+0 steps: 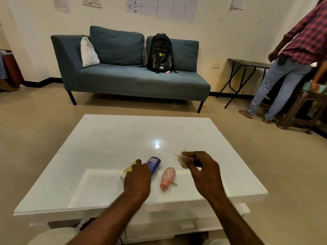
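Three small containers lie on a glossy white low table (106, 135). A yellow tube with a white cap (127, 169) lies under my left hand (137, 179), whose fingers rest over it and reach toward the blue tube (154, 163) beside it. To the right lies a pink bottle with a white criss-cross pattern (167, 177), apart from both hands. My right hand (203, 172) hovers above the table and pinches a small crumpled clear wrapper (181, 159) between thumb and fingertips.
A blue-grey sofa (134, 80) with a black backpack (160, 53) and a white cushion stands beyond the table. At the right a person in a checked shirt (297, 55) stands by a folding table (247, 68) and a brown stool. Beige floor surrounds the table.
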